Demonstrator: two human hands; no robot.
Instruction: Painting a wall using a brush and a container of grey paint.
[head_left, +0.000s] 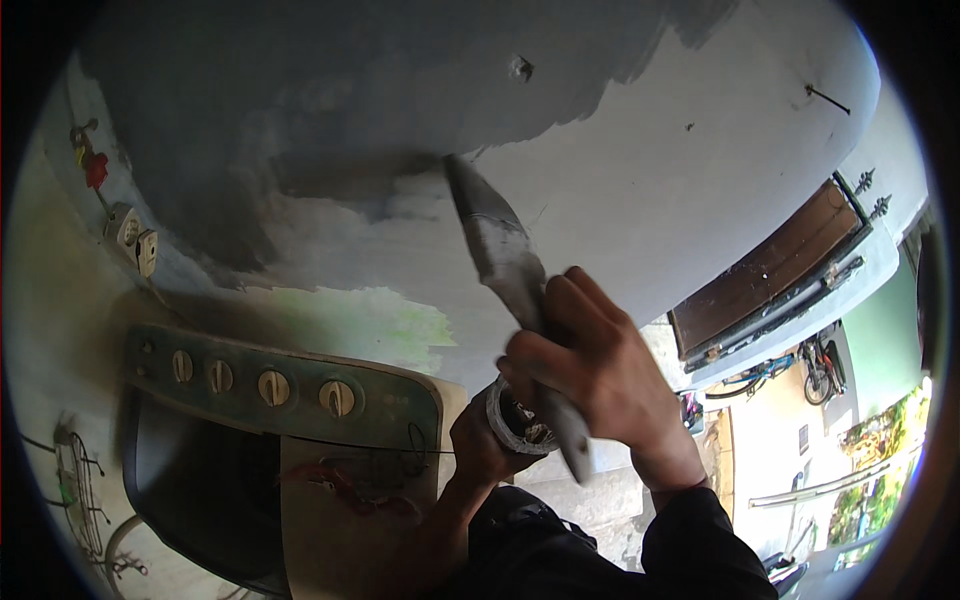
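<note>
My right hand point(605, 375) is closed around the handle of a flat paintbrush point(497, 235) with worn, paint-smeared sides. The brush's tip reaches up to the wall point(610, 210), at the border between dark grey paint and a paler surface; whether it presses on the wall I cannot tell. Lower down, my left hand point(478, 443) grips a small round container point(497, 418) with a whitish, paint-crusted rim. The brush handle crosses in front of that container and hides part of its opening and contents.
A washing machine point(300, 360) with several knobs stands against the wall at the lower left, a reddish item point(350, 490) on its top. Above it hangs a power socket point(128, 232) near a red-handled tap point(95, 168). A nail point(828, 99) juts out upper right; a brown wooden panel point(770, 265) sits below.
</note>
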